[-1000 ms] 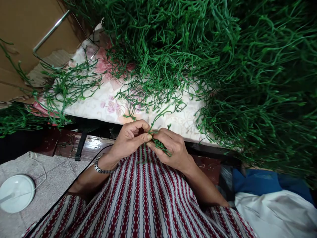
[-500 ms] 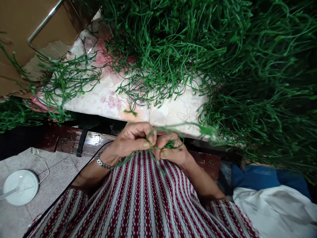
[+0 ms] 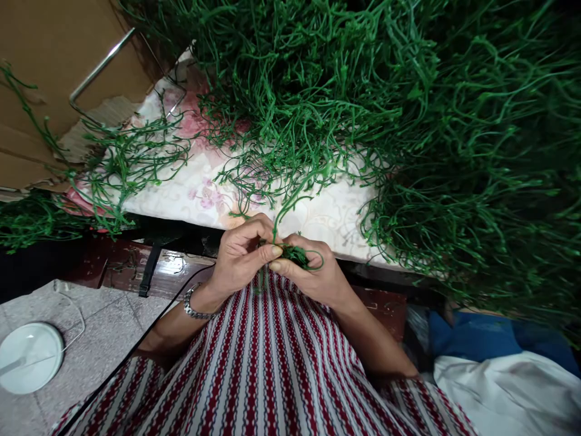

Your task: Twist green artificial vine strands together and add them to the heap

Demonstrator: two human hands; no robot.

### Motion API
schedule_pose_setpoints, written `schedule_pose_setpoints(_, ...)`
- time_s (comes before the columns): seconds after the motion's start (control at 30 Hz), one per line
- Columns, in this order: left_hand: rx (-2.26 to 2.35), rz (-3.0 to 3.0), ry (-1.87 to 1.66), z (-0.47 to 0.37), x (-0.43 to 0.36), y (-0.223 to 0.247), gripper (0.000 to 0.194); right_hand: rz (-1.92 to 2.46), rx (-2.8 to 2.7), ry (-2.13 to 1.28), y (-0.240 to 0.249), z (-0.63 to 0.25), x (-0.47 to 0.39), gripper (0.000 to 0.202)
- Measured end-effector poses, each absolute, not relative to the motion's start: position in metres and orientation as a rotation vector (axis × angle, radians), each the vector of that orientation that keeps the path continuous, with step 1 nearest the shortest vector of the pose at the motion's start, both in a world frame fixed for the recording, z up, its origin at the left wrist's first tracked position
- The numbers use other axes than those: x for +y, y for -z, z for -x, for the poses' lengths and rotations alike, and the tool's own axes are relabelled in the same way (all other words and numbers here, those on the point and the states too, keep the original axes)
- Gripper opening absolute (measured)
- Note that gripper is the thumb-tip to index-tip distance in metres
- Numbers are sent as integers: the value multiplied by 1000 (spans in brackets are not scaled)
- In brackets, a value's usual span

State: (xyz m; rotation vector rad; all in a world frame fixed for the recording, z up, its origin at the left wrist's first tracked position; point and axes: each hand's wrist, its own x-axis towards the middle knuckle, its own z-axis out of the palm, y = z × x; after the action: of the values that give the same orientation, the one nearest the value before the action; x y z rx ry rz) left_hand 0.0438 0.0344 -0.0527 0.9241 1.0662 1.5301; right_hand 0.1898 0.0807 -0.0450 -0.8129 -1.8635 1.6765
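Observation:
My left hand (image 3: 242,254), with a metal watch on its wrist, pinches a thin green stem (image 3: 284,212) that rises from between the fingertips. Beside it, my right hand (image 3: 315,269) is closed around a small green bundle (image 3: 296,254), a loop of stem curling out past the fingers. Both thumbs are close together above the striped cloth on my lap. Beyond my hands, a large heap of green stems (image 3: 363,91) covers much of the floral cloth (image 3: 177,200), and a smaller loose group (image 3: 136,154) lies to the left.
A cardboard box (image 3: 54,60) with a metal handle stands at the upper left. On the tiled floor is a round white object (image 3: 31,357). A dark cable runs past my left arm. White fabric (image 3: 508,393) and blue fabric (image 3: 476,336) lie at the lower right.
The stem that stretched rightward over my right hand now points up and away from my left fingertips. The bundle in my right hand shows more clearly. The view has shifted slightly.

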Motion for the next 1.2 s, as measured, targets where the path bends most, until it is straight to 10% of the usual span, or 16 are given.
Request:
schedule_pose_setpoints(0.5, 816, -396, -1640, -46, 45, 35, 20, 321, -1875, -1426, 66, -186, 78, 29)
schedule_pose_setpoints(0.7, 955, -509, -1646, -43, 50, 30, 16, 867, -1714, -1230, 50, -208, 86, 4)
schedule_pose_setpoints(1.2, 908, -371, -1654, -55, 44, 36, 9, 874, -1955, -1469, 52, -177, 76, 22)
